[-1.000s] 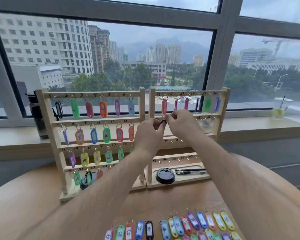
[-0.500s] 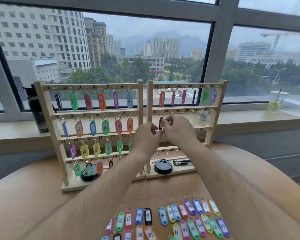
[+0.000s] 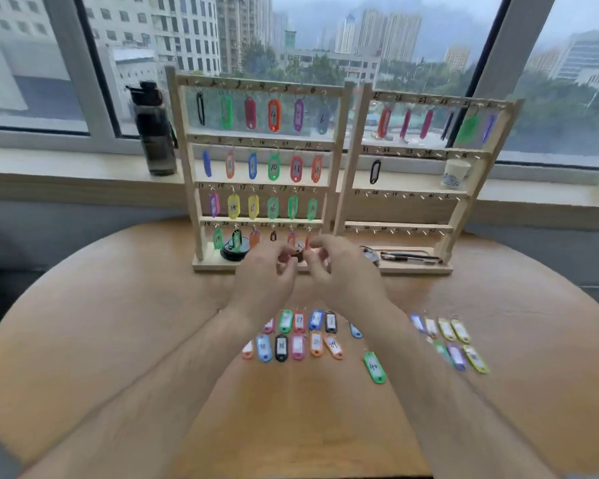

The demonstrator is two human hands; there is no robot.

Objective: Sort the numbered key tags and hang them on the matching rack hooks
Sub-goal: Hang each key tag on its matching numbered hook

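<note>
Two wooden racks stand at the table's far edge. The left rack [image 3: 190, 188] carries coloured tags on all its rows. The right rack [image 3: 398, 225] has tags along its top row and one black tag [image 3: 375, 171] hanging alone on the first hook of its second row. My left hand [image 3: 267, 274] and my right hand [image 3: 343, 274] hover close together before the left rack's base, fingers loosely curled, with no tag plainly in them. Loose tags [image 3: 298, 337] lie in rows under my wrists, a green tag [image 3: 374, 367] lies apart, and more tags [image 3: 453, 337] lie to the right.
A dark bottle [image 3: 154, 133] stands on the sill left of the racks, and a paper cup [image 3: 455, 172] stands behind the right rack. Pens [image 3: 408, 256] lie on the right rack's base and a black lid [image 3: 235, 250] on the left one. The round wooden table [image 3: 118, 323] spreads around the tags.
Both hands let go of the black tag, which now hangs on the right rack's second row. They dropped back and down toward the left rack's base, and the view tilted downward.
</note>
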